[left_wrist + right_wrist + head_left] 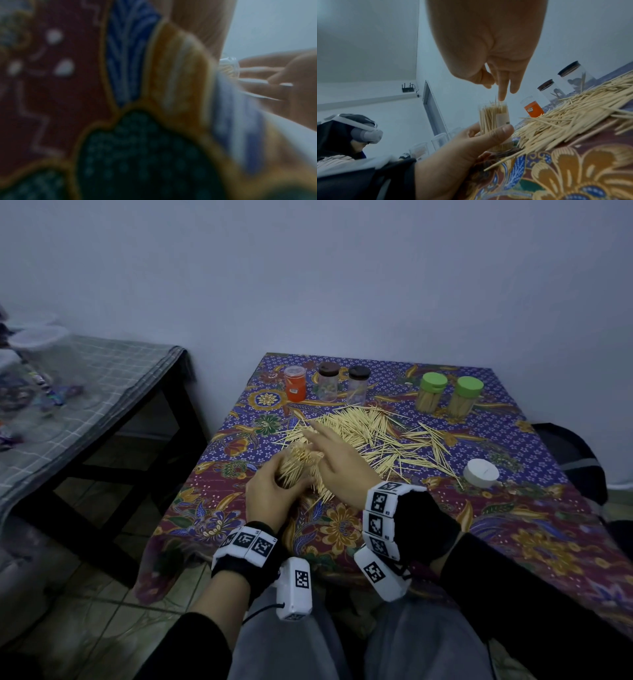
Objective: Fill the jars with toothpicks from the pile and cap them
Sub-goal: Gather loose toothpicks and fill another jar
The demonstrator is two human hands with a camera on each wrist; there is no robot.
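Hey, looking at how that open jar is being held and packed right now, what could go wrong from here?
1. The jar is packed to the rim, with tips standing above it. The white cap may not seat until the right hand presses them down.
2. Only the left hand grips the jar low down. A hard push could tip it and spill toothpicks onto the pile.
3. The right fingertips sit on sharp points and could get pricked.

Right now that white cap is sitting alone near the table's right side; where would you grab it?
By its round side wall, from above. The white cap lies flat on the tablecloth with open space around it, so fingers of the free right hand can likely straddle it and pinch opposite sides.
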